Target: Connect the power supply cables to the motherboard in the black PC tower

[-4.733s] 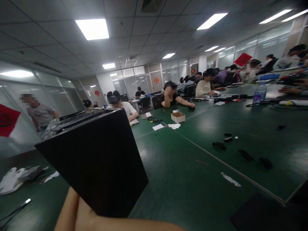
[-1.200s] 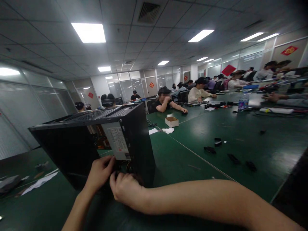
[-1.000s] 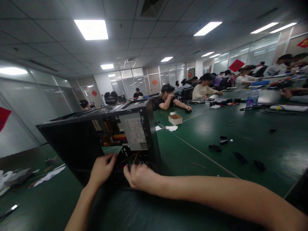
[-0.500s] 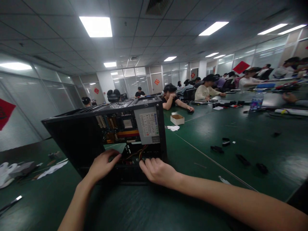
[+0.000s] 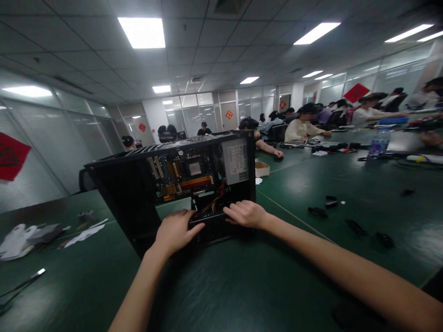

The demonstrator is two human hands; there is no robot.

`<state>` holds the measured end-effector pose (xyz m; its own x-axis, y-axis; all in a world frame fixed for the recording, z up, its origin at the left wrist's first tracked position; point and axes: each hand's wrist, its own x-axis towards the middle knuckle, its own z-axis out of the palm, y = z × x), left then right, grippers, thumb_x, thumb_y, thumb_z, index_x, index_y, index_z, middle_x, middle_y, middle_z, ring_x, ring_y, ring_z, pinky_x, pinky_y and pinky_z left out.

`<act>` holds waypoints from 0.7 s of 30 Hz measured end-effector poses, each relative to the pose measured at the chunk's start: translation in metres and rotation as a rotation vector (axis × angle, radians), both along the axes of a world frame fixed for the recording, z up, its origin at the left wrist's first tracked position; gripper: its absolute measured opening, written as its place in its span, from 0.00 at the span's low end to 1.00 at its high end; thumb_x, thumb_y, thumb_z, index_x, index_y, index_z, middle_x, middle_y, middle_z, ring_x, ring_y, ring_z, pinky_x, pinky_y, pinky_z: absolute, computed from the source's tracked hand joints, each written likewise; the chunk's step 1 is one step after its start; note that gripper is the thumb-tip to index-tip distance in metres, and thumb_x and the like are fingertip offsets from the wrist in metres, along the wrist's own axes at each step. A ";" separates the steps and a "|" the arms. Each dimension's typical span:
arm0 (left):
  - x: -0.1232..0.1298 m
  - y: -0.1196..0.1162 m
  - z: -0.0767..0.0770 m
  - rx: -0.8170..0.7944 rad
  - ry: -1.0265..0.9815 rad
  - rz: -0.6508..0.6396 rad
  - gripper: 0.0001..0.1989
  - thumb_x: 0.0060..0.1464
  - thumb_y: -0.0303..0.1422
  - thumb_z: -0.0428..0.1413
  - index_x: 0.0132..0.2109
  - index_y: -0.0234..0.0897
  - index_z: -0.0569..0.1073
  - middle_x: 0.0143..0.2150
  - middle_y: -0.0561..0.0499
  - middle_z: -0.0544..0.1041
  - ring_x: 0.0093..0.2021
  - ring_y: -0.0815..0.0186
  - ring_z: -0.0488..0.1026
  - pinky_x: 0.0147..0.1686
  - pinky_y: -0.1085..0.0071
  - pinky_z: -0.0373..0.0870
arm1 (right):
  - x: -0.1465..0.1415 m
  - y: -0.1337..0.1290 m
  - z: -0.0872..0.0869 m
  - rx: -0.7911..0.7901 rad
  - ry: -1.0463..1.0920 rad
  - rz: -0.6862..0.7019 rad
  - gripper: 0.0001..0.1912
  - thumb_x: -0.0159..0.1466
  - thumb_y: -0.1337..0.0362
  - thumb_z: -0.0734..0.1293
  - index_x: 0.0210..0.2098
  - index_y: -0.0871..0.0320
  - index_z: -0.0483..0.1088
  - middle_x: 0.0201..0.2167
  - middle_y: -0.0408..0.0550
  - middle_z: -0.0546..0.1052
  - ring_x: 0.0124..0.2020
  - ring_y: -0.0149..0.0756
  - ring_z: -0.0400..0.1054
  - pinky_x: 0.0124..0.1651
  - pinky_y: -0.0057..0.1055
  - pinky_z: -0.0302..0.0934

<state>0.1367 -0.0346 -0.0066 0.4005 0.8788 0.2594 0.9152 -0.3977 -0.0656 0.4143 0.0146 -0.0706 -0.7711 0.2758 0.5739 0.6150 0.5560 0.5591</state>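
Note:
A black computer case [image 5: 117,203] with its side panel off stands on the green table in front of me. Inside it are a motherboard [image 5: 173,177], a silver power supply [image 5: 235,161] with a label, and a loose bundle of coloured cables [image 5: 215,200]. My left hand [image 5: 177,230] grips the near lower edge, fingers over the rim and thumb on the outside. Farther right along the same edge, my right hand [image 5: 247,213] is closed over the rim with its fingers curled; the fingertips are partly hidden.
Several small black parts [image 5: 356,227] lie on the table [image 5: 304,189] to the right. Behind the case is a small open box [image 5: 262,168]. A white plastic bag [image 5: 17,242] and a dark strap [image 5: 24,286] lie at left. Several people sit farther back, near a water bottle [image 5: 379,143].
The case has shifted to the right and away from me, turning so more of its inside shows. Both my hands have moved with its near edge. The view has shifted slightly.

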 end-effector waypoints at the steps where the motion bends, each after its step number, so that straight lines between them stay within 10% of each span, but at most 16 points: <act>1: 0.004 0.000 -0.002 0.017 0.015 -0.001 0.25 0.60 0.52 0.47 0.54 0.41 0.72 0.48 0.44 0.78 0.47 0.55 0.74 0.43 0.64 0.67 | 0.003 0.003 -0.001 -0.018 0.007 -0.001 0.17 0.73 0.58 0.55 0.46 0.60 0.71 0.28 0.46 0.72 0.28 0.32 0.63 0.30 0.35 0.45; 21: 0.012 0.004 -0.004 -0.003 0.049 0.008 0.22 0.61 0.51 0.47 0.45 0.43 0.77 0.41 0.46 0.76 0.42 0.57 0.74 0.37 0.66 0.66 | -0.007 -0.019 0.004 -0.234 0.207 -0.126 0.11 0.68 0.61 0.61 0.44 0.61 0.69 0.35 0.50 0.72 0.35 0.38 0.63 0.38 0.35 0.50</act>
